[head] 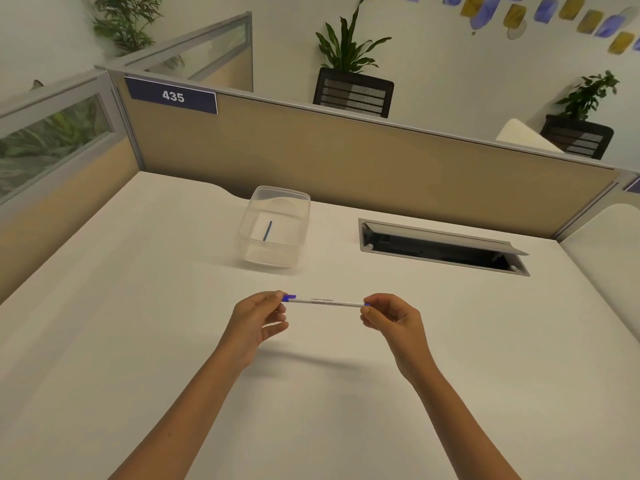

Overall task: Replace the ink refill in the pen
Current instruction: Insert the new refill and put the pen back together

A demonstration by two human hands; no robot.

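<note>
A white pen (pixel 325 301) with blue ends is held level above the desk, between both hands. My left hand (pixel 258 322) pinches its blue left end with thumb and fingertips. My right hand (pixel 393 318) pinches the blue right end the same way. Farther back on the desk stands a clear plastic box (pixel 275 227), and a thin blue ink refill (pixel 267 231) lies inside it, well beyond both hands.
The white desk (pixel 138 323) is walled by a tan partition (pixel 346 157) at the back and left. An open cable hatch (pixel 440 249) is sunk into the desk at the back right. Plants and black chairs stand behind the partition.
</note>
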